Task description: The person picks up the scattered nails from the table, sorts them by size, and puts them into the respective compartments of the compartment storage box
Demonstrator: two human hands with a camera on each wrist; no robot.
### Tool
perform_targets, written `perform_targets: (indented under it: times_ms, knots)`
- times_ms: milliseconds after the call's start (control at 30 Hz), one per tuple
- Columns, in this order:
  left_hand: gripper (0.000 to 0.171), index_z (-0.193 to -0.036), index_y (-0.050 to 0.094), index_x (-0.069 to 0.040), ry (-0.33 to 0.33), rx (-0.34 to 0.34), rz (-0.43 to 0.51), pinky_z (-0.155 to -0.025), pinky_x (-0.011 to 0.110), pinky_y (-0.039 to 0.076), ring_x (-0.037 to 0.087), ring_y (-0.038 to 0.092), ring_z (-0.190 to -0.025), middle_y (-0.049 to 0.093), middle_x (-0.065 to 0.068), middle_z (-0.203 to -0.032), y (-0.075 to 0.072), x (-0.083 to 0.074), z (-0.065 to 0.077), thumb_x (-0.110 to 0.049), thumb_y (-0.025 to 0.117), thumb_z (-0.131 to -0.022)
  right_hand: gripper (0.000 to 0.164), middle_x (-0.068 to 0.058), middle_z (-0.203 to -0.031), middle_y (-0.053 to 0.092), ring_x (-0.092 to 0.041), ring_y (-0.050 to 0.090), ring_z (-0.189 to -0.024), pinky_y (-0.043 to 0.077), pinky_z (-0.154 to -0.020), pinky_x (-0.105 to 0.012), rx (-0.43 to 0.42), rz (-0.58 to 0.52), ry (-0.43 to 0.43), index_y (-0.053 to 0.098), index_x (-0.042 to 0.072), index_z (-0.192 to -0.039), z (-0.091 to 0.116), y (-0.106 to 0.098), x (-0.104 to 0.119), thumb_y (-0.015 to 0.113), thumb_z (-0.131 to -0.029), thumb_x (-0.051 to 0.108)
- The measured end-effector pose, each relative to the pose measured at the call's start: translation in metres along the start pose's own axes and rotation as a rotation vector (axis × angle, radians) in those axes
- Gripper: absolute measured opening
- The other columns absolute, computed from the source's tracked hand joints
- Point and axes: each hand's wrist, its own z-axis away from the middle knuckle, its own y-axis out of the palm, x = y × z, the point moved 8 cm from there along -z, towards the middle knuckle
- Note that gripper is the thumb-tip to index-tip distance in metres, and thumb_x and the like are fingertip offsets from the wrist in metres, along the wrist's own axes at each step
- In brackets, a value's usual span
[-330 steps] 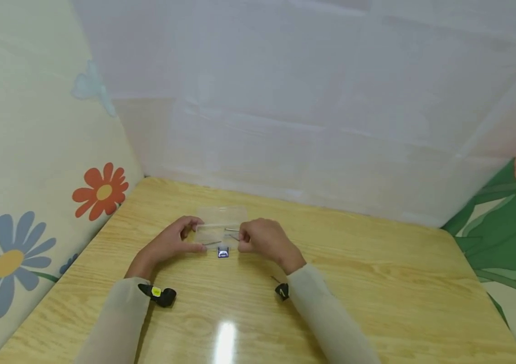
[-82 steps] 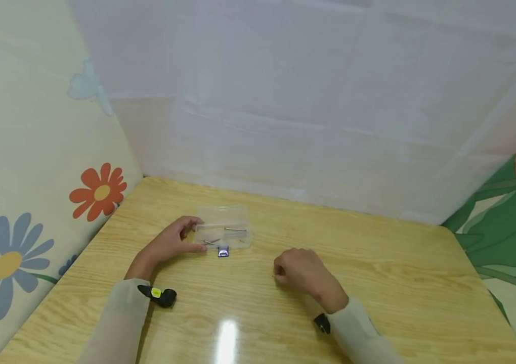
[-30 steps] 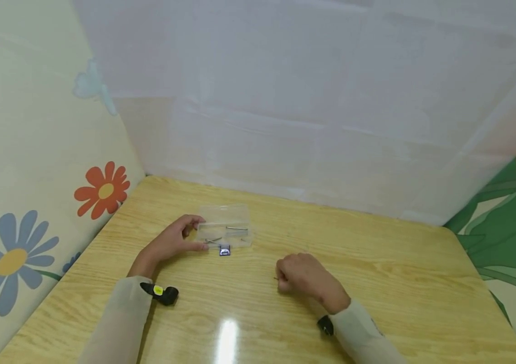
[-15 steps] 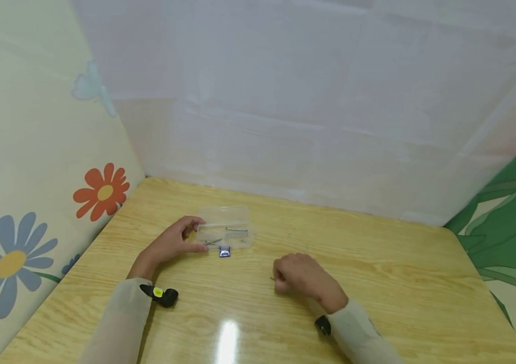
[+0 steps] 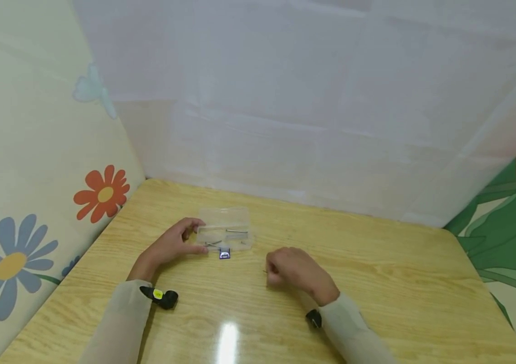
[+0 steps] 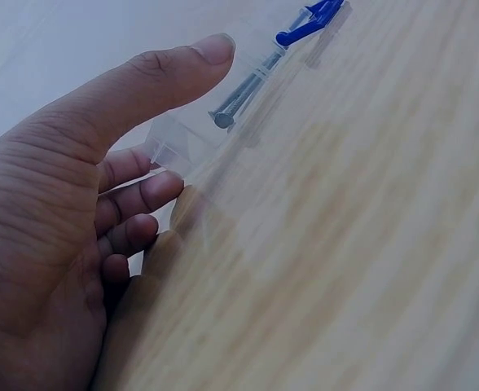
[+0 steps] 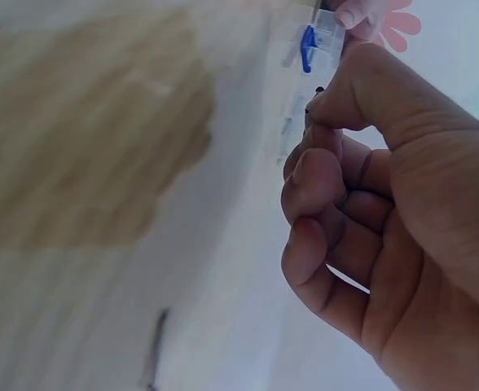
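Note:
My left hand [image 5: 176, 241] holds the left end of a clear plastic box [image 5: 208, 233], thumb at its front and fingers behind. The box's clear lid [image 5: 225, 216] is raised at the back, and a blue latch [image 6: 311, 24] sticks out at the front. Inside, two nails [image 6: 223, 118] cross at the left, and another nail [image 5: 237, 231] lies toward the back right. To the right of the box, low over the table, my right hand [image 5: 296, 270] pinches a small dark nail [image 7: 319, 90] between thumb and index finger; most of it is hidden by the fingertips.
The wooden table [image 5: 376, 283] extends to the right and in front of the hands. A thin dark piece [image 7: 156, 350] appears blurred on the table in the right wrist view. White cloth [image 5: 285, 101] hangs behind, with flowered cloth on both sides.
Eleven seconds ago my right hand was at the box; then it moved down-right to the table. In the last half second it has shifted slightly left and up. The left hand stays.

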Motion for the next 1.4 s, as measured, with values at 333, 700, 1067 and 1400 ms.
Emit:
perform_targets:
  times_ms: [333,700,1067,1400]
  knots:
    - [0.065,-0.129,0.055,-0.004,0.005,-0.003,-0.005,-0.078,0.041,0.035,0.026,0.041,-0.091,0.048,0.011,-0.106,-0.002,0.001,0.002,-0.029,0.091,-0.081,0.021,0.01,-0.065,0.041,-0.005,0.036,-0.059,0.034,-0.058,-0.024,0.017,-0.006,0.006,0.053,0.018,-0.071,-0.029,-0.012,0.007,0.061,-0.079,0.001]
    - [0.065,-0.13,0.055,-0.004,0.015,0.0,0.014,-0.077,0.038,0.036,0.026,0.041,-0.091,0.048,0.01,-0.107,0.0,-0.001,0.002,-0.027,0.091,-0.08,0.025,0.008,-0.062,0.035,-0.007,0.03,-0.056,0.031,-0.057,-0.024,0.03,-0.051,-0.008,0.048,0.018,-0.069,-0.062,-0.022,0.009,0.06,-0.082,-0.001]
    - [0.066,-0.131,0.055,-0.004,0.005,0.0,0.008,-0.077,0.039,0.036,0.026,0.041,-0.091,0.047,0.011,-0.106,-0.003,0.001,0.002,-0.028,0.091,-0.081,0.031,0.008,-0.06,0.028,-0.007,0.024,-0.055,0.027,-0.056,-0.024,0.028,-0.07,0.007,0.041,0.019,-0.064,-0.085,-0.018,0.001,0.059,-0.079,-0.002]
    - [0.067,-0.133,0.056,-0.004,0.007,0.004,0.017,-0.078,0.041,0.036,0.026,0.041,-0.09,0.049,0.011,-0.109,0.0,-0.001,0.001,-0.028,0.091,-0.081,0.03,0.007,-0.06,0.032,-0.008,0.025,-0.056,0.029,-0.058,-0.025,0.028,-0.032,0.025,0.047,0.018,-0.064,-0.097,-0.019,-0.005,0.064,-0.081,0.0]
